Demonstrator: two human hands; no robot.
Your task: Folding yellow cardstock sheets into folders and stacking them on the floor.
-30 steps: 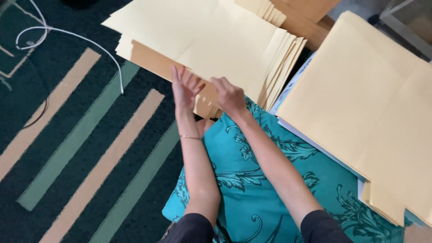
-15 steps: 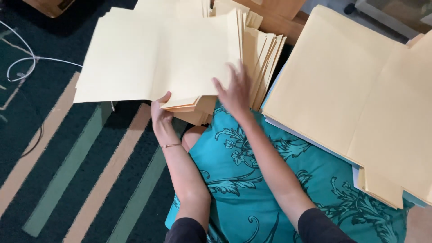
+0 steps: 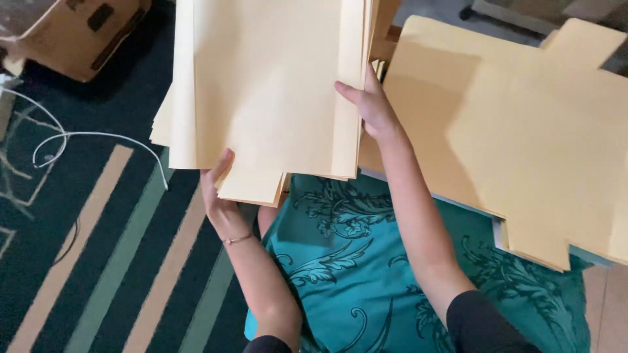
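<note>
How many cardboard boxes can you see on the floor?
1. The brown cardboard box sits on the dark carpet at the top left, beyond the white cable. Others may be hidden behind the raised paper sheets.

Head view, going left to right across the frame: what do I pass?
White cable on the striped carpet → left hand → cream sheets it holds up → right hand on their edge → cut-out card stack.

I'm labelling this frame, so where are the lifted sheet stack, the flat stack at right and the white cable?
lifted cream sheet stack (image 3: 275,85), head view, middle of its front sheet
flat cream sheet stack (image 3: 523,131), head view, top sheet's bare middle
white cable (image 3: 98,134), head view, its curved run over the carpet
</note>
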